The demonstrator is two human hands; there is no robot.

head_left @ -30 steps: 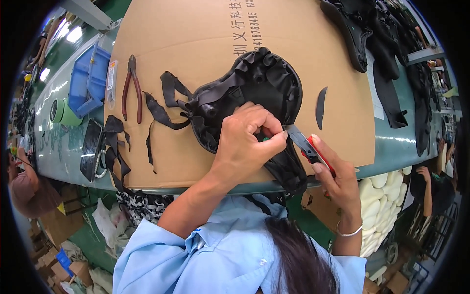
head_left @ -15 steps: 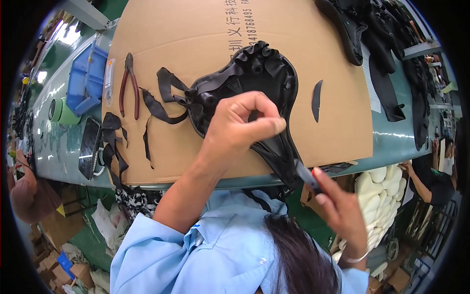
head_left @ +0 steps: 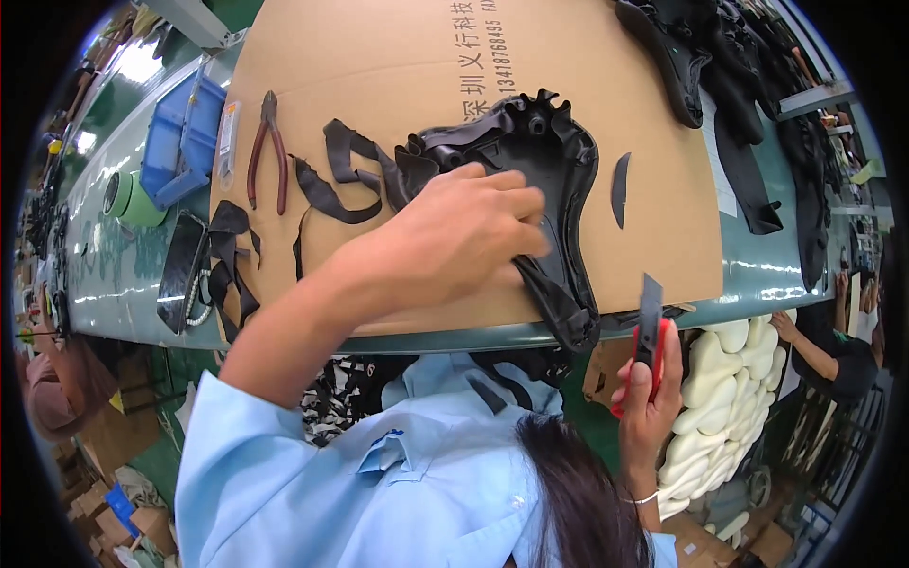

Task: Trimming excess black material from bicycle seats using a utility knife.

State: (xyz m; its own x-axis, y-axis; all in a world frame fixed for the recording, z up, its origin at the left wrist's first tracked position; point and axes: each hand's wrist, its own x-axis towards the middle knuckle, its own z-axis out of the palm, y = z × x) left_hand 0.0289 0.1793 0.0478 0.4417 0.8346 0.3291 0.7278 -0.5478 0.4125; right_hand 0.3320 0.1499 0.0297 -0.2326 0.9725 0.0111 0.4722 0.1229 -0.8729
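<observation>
A black bicycle saddle (head_left: 566, 237) lies with its hollow underside up, its cover edge gathered in folds around the rim. Over its middle is my left hand (head_left: 478, 222), fingers curled together; what they hold, if anything, is hidden. My right hand (head_left: 651, 393) grips a red utility knife (head_left: 650, 331), blade pointing up, apart from the saddle and right of its narrow nose. Black trimmed strips (head_left: 327, 201) lie left of the saddle, close to its rim. A thin curved black offcut (head_left: 620, 189) rests to its right.
A cardboard sheet (head_left: 379, 57) covers the green table. Left are red-handled pliers (head_left: 268, 156), a blue bin (head_left: 180, 142), a green roll (head_left: 133, 199) and a phone (head_left: 180, 270). Black saddle covers (head_left: 734, 104) pile at far right; cream foam pads (head_left: 724, 407) stand below. Other people work at both sides.
My right hand has drawn the knife away from the saddle's nose, to the right, and turned the blade up. My left hand has shifted right across the saddle, which has moved slightly right.
</observation>
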